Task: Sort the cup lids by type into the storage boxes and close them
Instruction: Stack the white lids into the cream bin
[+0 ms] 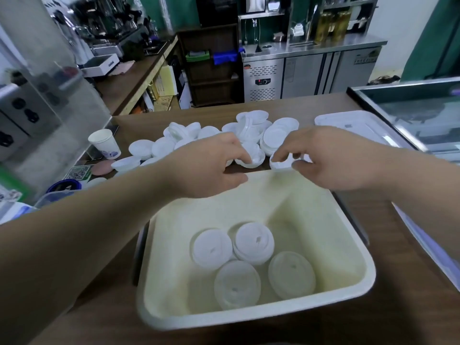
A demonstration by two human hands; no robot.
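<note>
White plastic cup lids [278,135] lie heaped on the brown wooden table [410,245], just beyond the far rim of the cream rectangular storage box [353,247], which already holds four flat lids [254,241]. Both hands reach across the box to the heap's near edge. The left hand [211,168] pinches a bowl-shaped lid [251,159]; the right hand [331,160] grips another lid [281,164] between thumb and fingers. Each held lid sits just past the box, so dropping it in seems to need only a short pull back. A pale box cover [353,125] waits far right.
</note>
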